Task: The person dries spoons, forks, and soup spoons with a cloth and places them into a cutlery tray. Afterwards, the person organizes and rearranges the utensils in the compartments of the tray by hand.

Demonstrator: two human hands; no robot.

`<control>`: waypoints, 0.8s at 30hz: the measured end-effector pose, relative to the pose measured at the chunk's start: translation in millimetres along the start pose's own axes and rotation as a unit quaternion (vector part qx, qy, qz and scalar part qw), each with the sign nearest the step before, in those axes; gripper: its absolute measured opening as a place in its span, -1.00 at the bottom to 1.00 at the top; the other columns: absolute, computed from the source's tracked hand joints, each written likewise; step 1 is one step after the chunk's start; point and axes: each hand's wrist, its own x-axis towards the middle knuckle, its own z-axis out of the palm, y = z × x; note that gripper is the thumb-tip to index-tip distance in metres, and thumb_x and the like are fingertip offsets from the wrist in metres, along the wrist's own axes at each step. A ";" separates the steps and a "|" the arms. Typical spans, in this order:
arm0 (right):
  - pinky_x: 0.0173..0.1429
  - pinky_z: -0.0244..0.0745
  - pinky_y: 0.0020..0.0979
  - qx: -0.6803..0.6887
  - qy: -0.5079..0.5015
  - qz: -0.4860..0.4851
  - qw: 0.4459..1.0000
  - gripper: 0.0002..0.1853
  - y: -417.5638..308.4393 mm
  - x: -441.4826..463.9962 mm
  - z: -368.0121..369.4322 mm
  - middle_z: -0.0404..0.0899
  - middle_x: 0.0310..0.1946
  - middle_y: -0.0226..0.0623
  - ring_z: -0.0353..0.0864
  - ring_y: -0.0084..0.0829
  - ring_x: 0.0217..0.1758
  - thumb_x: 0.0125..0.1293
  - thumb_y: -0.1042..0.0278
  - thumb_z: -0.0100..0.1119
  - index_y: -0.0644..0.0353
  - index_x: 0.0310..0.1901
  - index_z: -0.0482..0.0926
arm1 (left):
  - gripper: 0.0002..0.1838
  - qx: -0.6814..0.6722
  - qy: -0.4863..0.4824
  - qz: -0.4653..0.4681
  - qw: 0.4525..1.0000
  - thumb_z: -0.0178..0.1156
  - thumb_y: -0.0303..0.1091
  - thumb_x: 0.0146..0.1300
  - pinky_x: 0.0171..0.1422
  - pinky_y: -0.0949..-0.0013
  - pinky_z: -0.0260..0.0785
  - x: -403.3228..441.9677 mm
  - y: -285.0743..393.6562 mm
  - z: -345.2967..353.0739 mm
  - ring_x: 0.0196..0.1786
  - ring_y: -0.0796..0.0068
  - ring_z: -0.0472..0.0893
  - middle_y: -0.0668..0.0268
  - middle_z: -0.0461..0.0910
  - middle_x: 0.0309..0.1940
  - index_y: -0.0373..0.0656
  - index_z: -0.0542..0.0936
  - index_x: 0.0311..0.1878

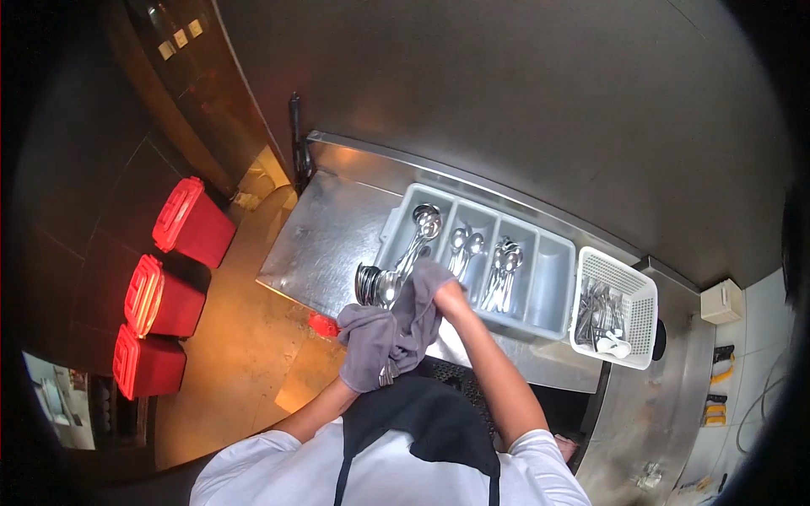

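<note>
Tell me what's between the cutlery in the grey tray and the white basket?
In the head view, the grey tray's bare rightmost compartment lies between the cutlery and basket.

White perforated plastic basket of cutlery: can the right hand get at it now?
Probably yes: nothing covers the basket, though the grey fabric cloth at the right hand may need setting down first.

We can read no text, label, brand, number or sign anywhere here; the 3 small pale plates [180, 39] at the upper left are too small for us to make out any marking.
</note>
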 end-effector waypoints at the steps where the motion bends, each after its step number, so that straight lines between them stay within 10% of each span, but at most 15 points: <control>1: -0.07 0.58 -0.36 0.136 -0.008 0.097 0.986 -0.67 -5.6 4.3 0.7 0.62 -0.15 -0.36 0.62 -0.48 -0.10 0.49 0.10 0.15 0.20 0.05 0.57 | -0.89 -0.049 -0.019 -0.010 0.999 0.02 -0.55 0.40 -0.08 0.41 0.43 -2.9 -13.3 0.8 -0.20 0.42 0.51 0.26 0.48 -0.34 -0.24 0.55 -0.17; 4: 0.06 0.59 -0.35 0.234 -0.075 0.093 0.965 -0.63 -11.5 -2.6 -9.5 0.62 -0.06 -0.37 0.61 -0.49 -0.01 0.47 0.15 0.19 0.18 0.17 0.52 | -0.93 -0.202 -0.072 -0.034 0.976 0.03 -0.56 0.40 -0.17 0.41 0.43 0.6 -33.4 1.9 -0.26 0.49 0.52 0.27 0.47 -0.35 -0.25 0.51 -0.18; 8: 0.36 0.39 -0.33 0.019 -0.046 -0.064 0.997 -0.50 -31.0 -47.6 2.1 0.57 0.12 -0.30 0.51 -0.39 0.23 0.44 0.21 0.21 0.22 0.33 0.43 | -0.94 -0.264 -0.169 -0.070 0.947 0.06 -0.58 0.38 -0.30 0.42 0.41 33.0 29.9 -22.8 -0.34 0.51 0.55 0.25 0.52 -0.37 -0.29 0.50 -0.24; 14: -0.06 0.57 -0.23 -0.535 0.024 -0.185 0.824 -0.75 -73.2 -56.0 -5.9 0.62 -0.26 0.06 0.63 0.01 -0.21 0.42 0.25 0.10 0.24 -0.05 0.60 | -0.94 -0.264 -0.197 -0.084 0.940 0.13 -0.55 0.32 -0.31 0.39 0.36 40.9 87.3 -18.3 -0.35 0.45 0.51 0.27 0.53 -0.40 -0.26 0.54 -0.30; 18: -0.05 0.56 -0.15 -0.128 0.195 -0.081 0.969 -0.76 -75.2 -83.2 -32.0 0.65 -0.26 -0.02 0.67 -0.05 -0.15 0.33 0.28 0.12 0.22 -0.08 0.62 | -0.97 -0.146 -0.256 -0.091 0.951 0.13 -0.56 0.30 -0.21 0.35 0.38 51.4 103.0 -12.5 -0.29 0.38 0.51 0.27 0.51 -0.36 -0.24 0.55 -0.23; 19: -0.02 0.56 -0.26 -0.386 0.117 -0.109 0.909 -0.74 -85.9 -82.7 -46.7 0.66 -0.25 -0.15 0.66 -0.23 -0.15 0.37 0.21 0.17 0.24 -0.11 0.61 | -0.95 -0.127 -0.255 -0.072 0.956 0.12 -0.53 0.34 -0.26 0.37 0.39 54.9 112.6 -12.9 -0.32 0.42 0.53 0.27 0.55 -0.38 -0.26 0.57 -0.24; 22: -0.08 0.55 -0.35 -0.129 0.205 -0.175 0.954 -0.77 -91.3 -107.8 -55.6 0.65 -0.29 -0.27 0.64 -0.42 -0.20 0.38 0.25 0.23 0.25 -0.11 0.59 | -0.88 -0.084 -0.236 0.008 0.968 0.10 -0.49 0.40 -0.32 0.40 0.43 59.0 129.2 -5.3 -0.35 0.46 0.60 0.26 0.63 -0.38 -0.29 0.60 -0.24; 24: -0.18 0.55 -0.42 -0.049 0.277 -0.055 0.958 -0.83 -89.8 -108.9 -67.8 0.63 -0.31 -0.29 0.62 -0.49 -0.26 0.40 0.32 0.22 0.23 -0.10 0.58 | -0.90 -0.070 -0.199 0.096 0.973 0.11 -0.49 0.38 -0.27 0.36 0.47 56.1 123.1 6.3 -0.30 0.41 0.63 0.26 0.64 -0.33 -0.27 0.59 -0.23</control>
